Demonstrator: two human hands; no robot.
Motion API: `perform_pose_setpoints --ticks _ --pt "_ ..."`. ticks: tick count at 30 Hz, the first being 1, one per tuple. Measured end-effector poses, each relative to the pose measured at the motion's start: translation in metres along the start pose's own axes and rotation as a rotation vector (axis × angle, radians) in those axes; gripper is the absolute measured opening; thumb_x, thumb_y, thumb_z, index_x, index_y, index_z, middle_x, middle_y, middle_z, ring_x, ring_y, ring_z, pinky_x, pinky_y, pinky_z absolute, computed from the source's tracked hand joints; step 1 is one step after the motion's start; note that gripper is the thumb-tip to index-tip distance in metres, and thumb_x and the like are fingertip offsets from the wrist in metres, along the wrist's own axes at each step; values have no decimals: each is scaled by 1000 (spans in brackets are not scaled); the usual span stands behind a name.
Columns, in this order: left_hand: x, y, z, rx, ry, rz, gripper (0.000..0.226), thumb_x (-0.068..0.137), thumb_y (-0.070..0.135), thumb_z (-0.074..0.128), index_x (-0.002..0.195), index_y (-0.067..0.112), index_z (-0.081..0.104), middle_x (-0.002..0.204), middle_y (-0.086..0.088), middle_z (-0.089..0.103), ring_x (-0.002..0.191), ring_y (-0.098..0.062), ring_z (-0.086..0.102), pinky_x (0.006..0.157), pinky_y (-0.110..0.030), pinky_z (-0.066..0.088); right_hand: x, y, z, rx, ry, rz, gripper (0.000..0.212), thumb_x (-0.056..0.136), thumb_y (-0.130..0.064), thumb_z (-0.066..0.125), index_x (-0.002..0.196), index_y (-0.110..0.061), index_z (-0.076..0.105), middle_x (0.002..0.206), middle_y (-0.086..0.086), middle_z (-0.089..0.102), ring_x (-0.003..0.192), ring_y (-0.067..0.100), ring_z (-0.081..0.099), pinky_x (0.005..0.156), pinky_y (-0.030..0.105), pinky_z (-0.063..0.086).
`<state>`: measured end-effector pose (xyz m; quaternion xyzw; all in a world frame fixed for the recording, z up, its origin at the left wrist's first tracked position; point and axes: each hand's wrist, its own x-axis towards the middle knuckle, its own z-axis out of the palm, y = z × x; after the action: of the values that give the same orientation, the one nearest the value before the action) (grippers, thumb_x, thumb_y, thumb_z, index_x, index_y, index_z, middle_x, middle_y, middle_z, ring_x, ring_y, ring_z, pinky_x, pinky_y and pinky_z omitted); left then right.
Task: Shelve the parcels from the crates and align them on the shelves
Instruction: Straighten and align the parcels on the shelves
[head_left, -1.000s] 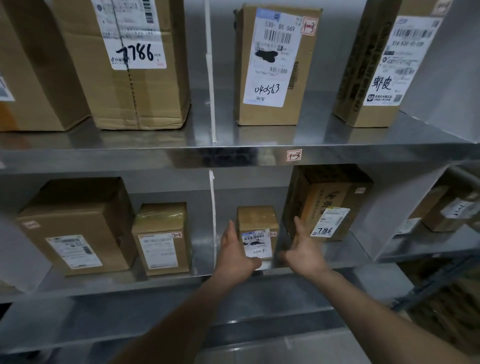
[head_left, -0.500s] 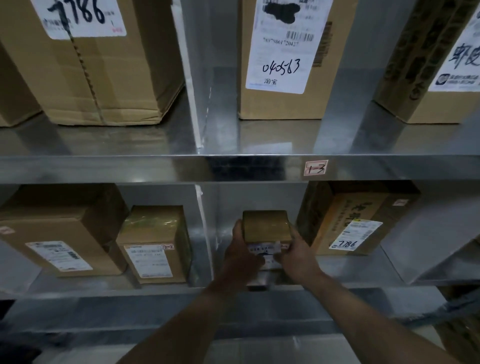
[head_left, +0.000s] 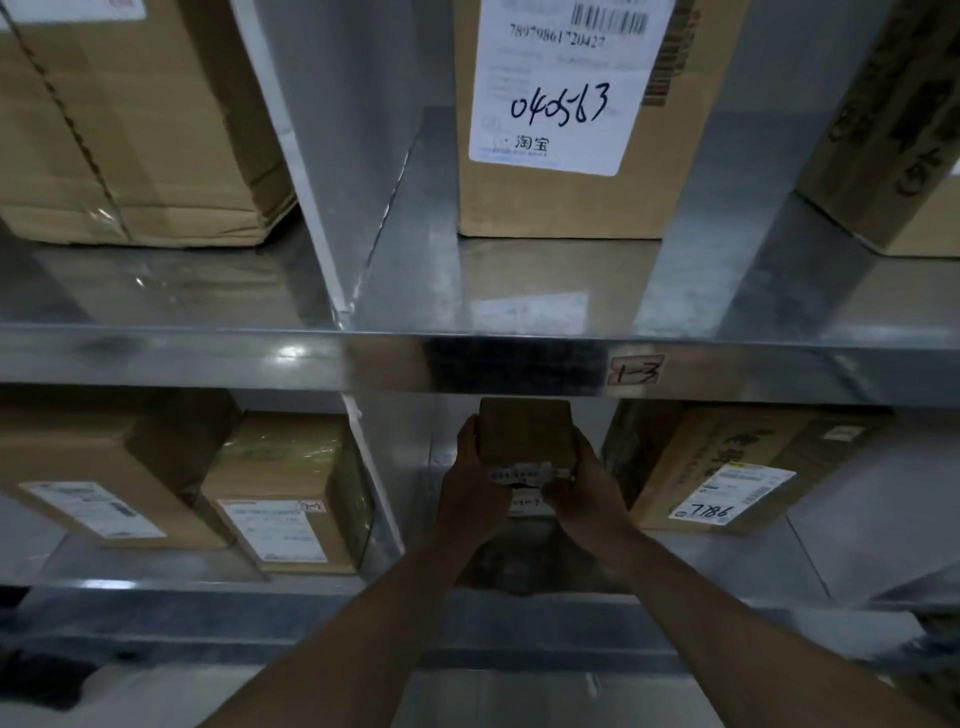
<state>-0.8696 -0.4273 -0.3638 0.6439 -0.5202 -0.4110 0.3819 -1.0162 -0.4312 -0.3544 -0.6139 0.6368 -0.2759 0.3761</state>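
Note:
A small brown parcel with a white label on its front stands on the lower metal shelf, just right of the divider. My left hand grips its left side and my right hand grips its right side, thumbs over the label. The lower part of the parcel is hidden behind my hands.
A larger box marked 7786 stands to the right on the same shelf. Left of the divider stand a taped box and a bigger carton. The upper shelf carries a box marked 040563 and two other cartons.
My hands went from open beside the small parcel to closed on both its sides. The view has moved closer to the shelves.

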Motion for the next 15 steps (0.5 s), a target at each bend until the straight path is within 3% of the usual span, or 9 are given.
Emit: perform_pose_setpoints --ticks 3,6,8,11,13,15 --pt "1 2 -1 -1 -8 -21 79 86 -10 54 152 22 25 119 7 57 99 -7 59 75 -12 50 1 1 1 -19 16 -1 74 94 -9 59 156 -28 24 136 3 62 118 25 61 90 26 48" --pt "-3 3 -2 9 -24 -65 93 84 -9 57 158 22 9 134 -4 53 118 -24 57 89 -32 55 0 2 1 -59 21 3 86 89 -7 65 158 -25 17 139 5 60 122 27 60 96 32 49" --pt "-9 7 -4 6 -28 -94 107 79 -11 60 159 24 -3 150 -6 40 128 -23 51 96 -35 54 -3 1 0 -82 28 34 98 86 -6 70 160 -21 7 144 8 55 126 27 57 100 33 47" --pt "-22 14 -8 -26 -23 -120 115 76 -15 63 158 26 -7 158 -3 26 126 -12 44 91 -17 50 -13 -1 -2 -36 85 88 108 83 -6 75 161 -23 1 148 7 52 133 27 52 102 30 42" --pt "-32 19 -8 -15 -28 -94 115 78 -12 67 159 24 -6 158 -2 24 120 -7 43 73 3 40 -25 -4 -5 13 129 96 105 84 -11 75 161 -29 5 143 7 55 133 29 52 104 33 42" --pt "-45 22 -9 40 -21 -30 113 79 -7 72 159 23 -2 157 -3 25 120 -10 47 63 8 35 -40 -6 -8 33 149 70 103 85 -16 76 160 -34 7 145 6 53 134 30 50 109 39 41"
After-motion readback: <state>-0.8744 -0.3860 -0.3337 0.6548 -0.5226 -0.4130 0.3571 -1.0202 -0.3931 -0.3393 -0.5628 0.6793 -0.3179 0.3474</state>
